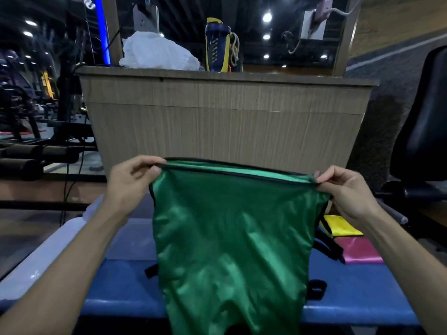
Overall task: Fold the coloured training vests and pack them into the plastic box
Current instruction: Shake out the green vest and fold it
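Note:
A shiny green vest point(229, 238) with black trim hangs in the air above the blue bench point(358, 296), its lower end falling past the bench's front edge. My left hand point(131, 180) pinches its top left corner and my right hand point(346, 189) pinches its top right corner, stretching the top edge level. A yellow vest point(341, 226) and a pink vest point(360, 252) lie folded on the bench at the right. The clear plastic box point(55, 245) stands at the left, partly behind my left forearm.
A wooden counter point(227, 117) rises just beyond the bench, with a white cloth point(157, 52) and a blue-yellow bottle point(216, 44) on top. A black office chair point(425, 131) stands at the right. Gym equipment point(36, 146) fills the left.

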Tool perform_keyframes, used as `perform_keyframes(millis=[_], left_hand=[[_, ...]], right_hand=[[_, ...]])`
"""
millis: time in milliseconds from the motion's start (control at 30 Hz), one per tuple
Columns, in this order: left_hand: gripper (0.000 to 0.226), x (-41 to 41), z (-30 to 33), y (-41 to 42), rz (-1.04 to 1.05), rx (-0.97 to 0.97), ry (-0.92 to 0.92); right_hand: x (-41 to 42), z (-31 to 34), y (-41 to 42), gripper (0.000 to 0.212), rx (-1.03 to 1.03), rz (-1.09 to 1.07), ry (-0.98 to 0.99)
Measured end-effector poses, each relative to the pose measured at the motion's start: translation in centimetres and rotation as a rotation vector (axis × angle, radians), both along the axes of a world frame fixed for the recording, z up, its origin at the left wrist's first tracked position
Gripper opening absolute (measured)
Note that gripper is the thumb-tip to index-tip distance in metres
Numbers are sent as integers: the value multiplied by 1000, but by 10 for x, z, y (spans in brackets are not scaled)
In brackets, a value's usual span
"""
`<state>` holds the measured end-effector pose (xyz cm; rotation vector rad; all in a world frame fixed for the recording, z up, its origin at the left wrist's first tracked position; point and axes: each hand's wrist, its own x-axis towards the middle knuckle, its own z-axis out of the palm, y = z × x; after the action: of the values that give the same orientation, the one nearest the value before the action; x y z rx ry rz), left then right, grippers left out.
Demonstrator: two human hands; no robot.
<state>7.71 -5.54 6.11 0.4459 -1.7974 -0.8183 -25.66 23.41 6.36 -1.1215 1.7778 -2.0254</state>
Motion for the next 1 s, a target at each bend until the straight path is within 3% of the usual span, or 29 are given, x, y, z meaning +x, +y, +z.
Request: perform_keyframes(millis=[67,167,367,567,833,1000], left_hand=[[26,-3,-15,4,-50,-90,-93],[43,-8,-37,-9,6,-214,-315],[34,-12,-51,-27,115,-203,-438],[26,-6,-54,-30,-102,-61,-384],[8,-9,-54,-43,36,-28,-391],[9,-11,-45,-38,34,-60,-397]], right_hand=[[-7,-11,3,35,121,-35,127],[-14,-30,-1,44,335,-59,278],[-1,-36,-5,23,181,48,103],[13,-26,-8,42,84,171,-68],[13,-25,-4,10,234,118,229],[7,-26,1,10,219,130,150]])
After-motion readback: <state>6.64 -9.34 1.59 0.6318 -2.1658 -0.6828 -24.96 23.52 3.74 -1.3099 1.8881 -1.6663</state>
